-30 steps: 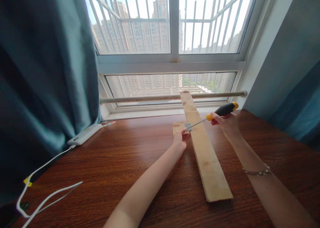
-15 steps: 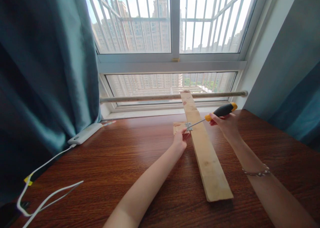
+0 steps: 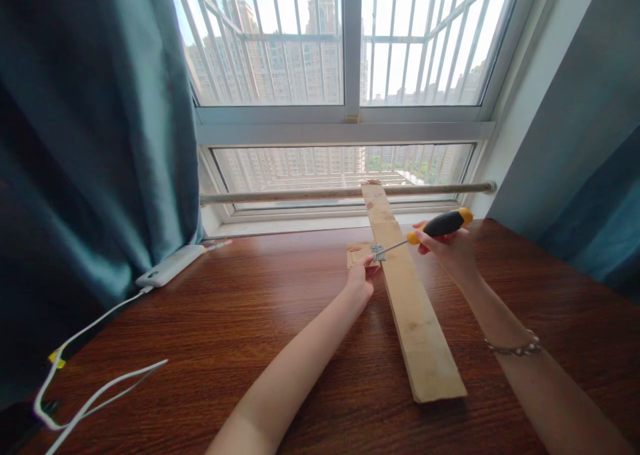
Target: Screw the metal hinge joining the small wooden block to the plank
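Observation:
My right hand (image 3: 453, 252) is closed around a screwdriver (image 3: 444, 222) with a black and yellow handle. The shaft slants down to the left, and its tip meets a small metal hinge (image 3: 379, 252). That hinge spans the joint between a long wooden board (image 3: 417, 322) and a small wooden block (image 3: 356, 251) at its left side. With its fingers closed, my left hand (image 3: 361, 275) grips the block's near edge beside the hinge. Any screw under the tip is too small to make out.
Everything lies on a brown wood-grain table (image 3: 250, 322). A white power strip (image 3: 170, 266) and its white cable (image 3: 83, 335) are at the left, by a blue curtain (image 3: 100, 142). A horizontal rail (image 3: 300, 194) runs below the window, behind the board's far end.
The screwdriver handle has tipped slightly lower and shifted a little left, with my right hand's fingers repositioned on it. My left hand, the block and the board stay in place.

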Tool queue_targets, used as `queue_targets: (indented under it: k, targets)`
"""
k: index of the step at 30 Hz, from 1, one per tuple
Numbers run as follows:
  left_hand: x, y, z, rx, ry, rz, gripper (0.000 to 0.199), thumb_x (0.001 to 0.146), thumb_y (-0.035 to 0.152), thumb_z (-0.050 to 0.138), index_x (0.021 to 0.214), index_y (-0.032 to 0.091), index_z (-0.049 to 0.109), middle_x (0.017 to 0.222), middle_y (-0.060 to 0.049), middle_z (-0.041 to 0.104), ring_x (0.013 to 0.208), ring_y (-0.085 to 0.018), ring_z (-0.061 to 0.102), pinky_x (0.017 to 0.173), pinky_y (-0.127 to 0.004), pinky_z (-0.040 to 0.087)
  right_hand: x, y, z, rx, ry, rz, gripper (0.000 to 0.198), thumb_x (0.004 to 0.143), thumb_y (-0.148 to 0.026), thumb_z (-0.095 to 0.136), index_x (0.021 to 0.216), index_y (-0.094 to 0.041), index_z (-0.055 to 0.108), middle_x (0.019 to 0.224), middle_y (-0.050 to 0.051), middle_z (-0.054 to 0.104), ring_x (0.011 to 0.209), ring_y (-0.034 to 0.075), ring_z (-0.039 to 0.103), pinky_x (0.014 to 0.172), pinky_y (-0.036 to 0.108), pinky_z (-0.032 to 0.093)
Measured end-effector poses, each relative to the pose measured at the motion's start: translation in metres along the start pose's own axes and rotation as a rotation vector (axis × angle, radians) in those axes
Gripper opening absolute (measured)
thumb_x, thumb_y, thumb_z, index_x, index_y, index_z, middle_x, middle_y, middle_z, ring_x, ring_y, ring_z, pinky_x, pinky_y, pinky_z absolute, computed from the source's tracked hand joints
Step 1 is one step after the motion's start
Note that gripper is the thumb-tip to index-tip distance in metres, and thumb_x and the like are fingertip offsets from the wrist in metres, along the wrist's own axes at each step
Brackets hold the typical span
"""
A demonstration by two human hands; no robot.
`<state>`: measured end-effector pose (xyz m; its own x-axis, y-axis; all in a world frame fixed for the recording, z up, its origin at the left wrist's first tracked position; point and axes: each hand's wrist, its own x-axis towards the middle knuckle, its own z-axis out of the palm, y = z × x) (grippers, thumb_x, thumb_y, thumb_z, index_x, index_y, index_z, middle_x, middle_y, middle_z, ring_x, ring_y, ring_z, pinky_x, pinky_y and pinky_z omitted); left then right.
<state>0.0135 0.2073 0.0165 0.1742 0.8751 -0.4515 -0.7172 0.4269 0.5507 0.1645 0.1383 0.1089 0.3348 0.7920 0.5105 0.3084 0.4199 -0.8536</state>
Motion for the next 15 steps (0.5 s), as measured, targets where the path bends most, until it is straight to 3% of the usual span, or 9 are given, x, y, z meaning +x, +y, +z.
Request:
queue_targets:
  k: [3,7,15]
  targets:
    - [-0.0004,-0.0001,0.0001,0.004,-0.017,0.005,0.009,0.07,0.004,0.059,0.071,0.013,0.062,0.063,-0.005,0.065,0.052,-0.013,0.059,0.059,-0.025,0.051,-0.0019,-0.007,0.0012,0.129,-0.087,0.007,0.032,0.066,-0.032,0.074,0.089,-0.013,0.064,0.062,0.002,0.067,0.04,0.01,0.054,0.041,0.021,0.048]
    - [0.0002,-0.0003,-0.0005,0.01,-0.008,0.021,0.009,0.071,0.004,0.059,0.068,0.013,0.06,0.06,-0.004,0.064,0.048,-0.011,0.057,0.058,-0.025,0.051,-0.0009,-0.0108,0.0026,0.244,-0.095,0.075,0.038,0.062,-0.033,0.078,0.088,-0.013,0.059,0.083,0.007,0.071,0.042,0.01,0.057,0.041,0.022,0.051]
    - [0.0011,0.0002,-0.0015,0.015,0.007,0.031,0.01,0.07,0.005,0.061,0.067,0.014,0.058,0.054,-0.001,0.059,0.042,-0.009,0.05,0.051,-0.022,0.047,0.001,-0.0119,0.0016,0.296,-0.207,0.174,0.055,0.055,-0.035,0.083,0.098,-0.015,0.056,0.092,0.008,0.07,0.055,0.016,0.065,0.053,0.029,0.06]
